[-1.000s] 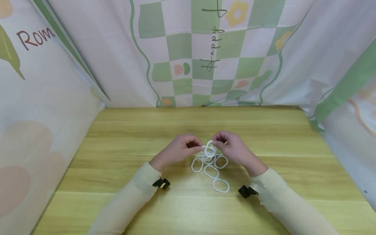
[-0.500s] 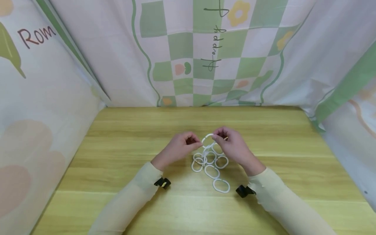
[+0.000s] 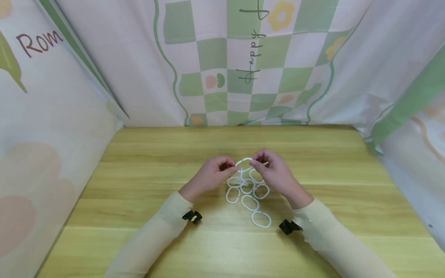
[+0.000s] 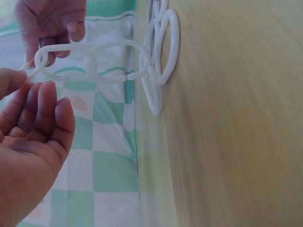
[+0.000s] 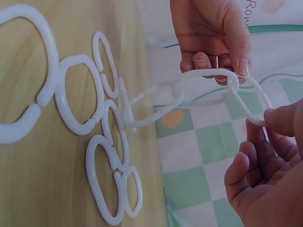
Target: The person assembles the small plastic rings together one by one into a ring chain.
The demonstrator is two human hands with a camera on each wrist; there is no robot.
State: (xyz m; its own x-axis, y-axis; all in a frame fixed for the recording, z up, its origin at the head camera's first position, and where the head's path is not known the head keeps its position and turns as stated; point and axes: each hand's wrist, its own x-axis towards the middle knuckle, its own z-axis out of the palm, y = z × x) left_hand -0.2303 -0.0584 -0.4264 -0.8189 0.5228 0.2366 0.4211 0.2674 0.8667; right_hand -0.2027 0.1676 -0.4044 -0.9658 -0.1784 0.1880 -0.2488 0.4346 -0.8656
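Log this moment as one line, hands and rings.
left hand: pinches top ring | right hand: pinches it too | linked rings: hang from it | other rings: lie on table

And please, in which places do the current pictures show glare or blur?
Head view: a pale sheen on the wooden tabletop, low in the middle; right wrist view: the hanging white chain smears where it nears the tabletop; left wrist view: the checkered curtain looks slightly soft.

White ring (image 3: 247, 158) lifted higher, linked ring (image 5: 203, 72) drawn up beneath, pile (image 5: 100, 97) less bunched
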